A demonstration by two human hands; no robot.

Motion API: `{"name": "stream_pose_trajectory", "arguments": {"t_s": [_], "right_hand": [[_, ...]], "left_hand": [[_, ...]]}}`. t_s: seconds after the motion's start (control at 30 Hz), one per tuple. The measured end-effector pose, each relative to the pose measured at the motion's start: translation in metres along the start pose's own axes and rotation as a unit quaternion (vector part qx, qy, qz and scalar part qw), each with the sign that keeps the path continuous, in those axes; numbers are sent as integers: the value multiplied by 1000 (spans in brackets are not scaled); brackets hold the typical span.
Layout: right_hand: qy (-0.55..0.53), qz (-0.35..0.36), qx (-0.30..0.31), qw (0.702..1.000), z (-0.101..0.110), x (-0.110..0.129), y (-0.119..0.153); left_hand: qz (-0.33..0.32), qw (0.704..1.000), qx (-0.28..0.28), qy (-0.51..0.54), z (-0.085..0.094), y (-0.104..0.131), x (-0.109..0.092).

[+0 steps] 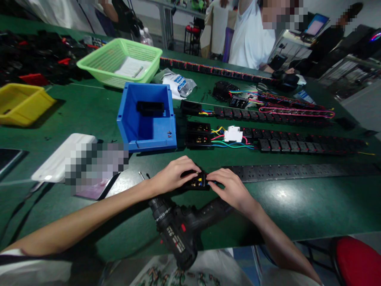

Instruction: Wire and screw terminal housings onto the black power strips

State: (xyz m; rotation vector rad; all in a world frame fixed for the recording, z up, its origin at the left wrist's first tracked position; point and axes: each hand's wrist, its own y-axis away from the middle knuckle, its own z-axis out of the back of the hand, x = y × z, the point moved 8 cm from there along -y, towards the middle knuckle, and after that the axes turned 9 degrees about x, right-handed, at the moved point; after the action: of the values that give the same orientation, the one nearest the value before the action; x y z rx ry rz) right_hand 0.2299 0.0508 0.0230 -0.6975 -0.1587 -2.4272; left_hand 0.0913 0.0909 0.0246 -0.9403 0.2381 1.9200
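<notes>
Black switch block [197, 182], lower centre, is pinched by both hands, left [174, 174] and right [230, 186]; steady pressure against the table [297, 206] is advised.

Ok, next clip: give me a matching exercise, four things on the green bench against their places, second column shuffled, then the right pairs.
Things:
1. blue bin
2. green basket
3. yellow tray
4. cordless drill

Places:
A. at the bench's left edge
B. lying at the near edge, below both hands
C. far side, behind the blue bin
D. mid-bench, just beyond the left hand

Pairs: 1-D, 2-C, 3-A, 4-B
</notes>
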Motion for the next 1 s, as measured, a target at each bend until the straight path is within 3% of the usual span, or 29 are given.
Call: {"name": "stream_pose_trajectory", "arguments": {"t_s": [0.27, 0.43, 0.53, 0.67, 0.8, 0.9, 1.0], "right_hand": [[59, 45, 112, 991, -10, 55, 24], [100, 96, 187, 973, -38, 91, 28], [186, 68, 174, 965, -56, 97, 24], [200, 58, 162, 965, -71, 96, 24], [146, 62, 172, 972, -63, 90, 39], [5, 45, 171, 984, -42, 82, 61], [-160, -22, 136, 978, -17, 58, 91]], "left_hand": [[-2, 1000, 1, 6, 0, 1, -1], [-2, 1000, 1, 4, 1, 2, -1], [-7, 1000, -4, 0, 1, 2, -2], [-9, 1000, -3, 0, 1, 3, -2], [-1, 1000, 11, 7, 1, 2, 1], [3, 999, 20, 26, 3, 2, 5], [23, 997, -1, 70, 12, 2, 12]]}}
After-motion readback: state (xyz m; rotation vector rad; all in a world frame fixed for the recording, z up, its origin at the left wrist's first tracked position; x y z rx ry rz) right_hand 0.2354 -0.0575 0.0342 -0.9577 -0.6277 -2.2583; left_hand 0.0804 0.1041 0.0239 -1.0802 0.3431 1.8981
